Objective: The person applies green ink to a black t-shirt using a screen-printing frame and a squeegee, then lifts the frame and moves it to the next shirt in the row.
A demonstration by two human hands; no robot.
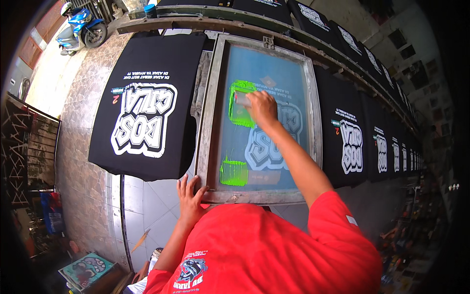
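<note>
A metal-framed printing screen lies flat on a long table, its blue mesh showing a pale outline design and two patches of bright green ink. My right hand is shut on a small squeegee pressed on the upper green patch. My left hand rests open, fingers spread, on the screen frame's near left corner. A black T-shirt with a white printed design lies to the left of the screen.
A row of several more printed black shirts runs to the right along the table. A blue scooter is parked at the far left on a tiled floor. A painted board lies at lower left. My red shirt fills the bottom.
</note>
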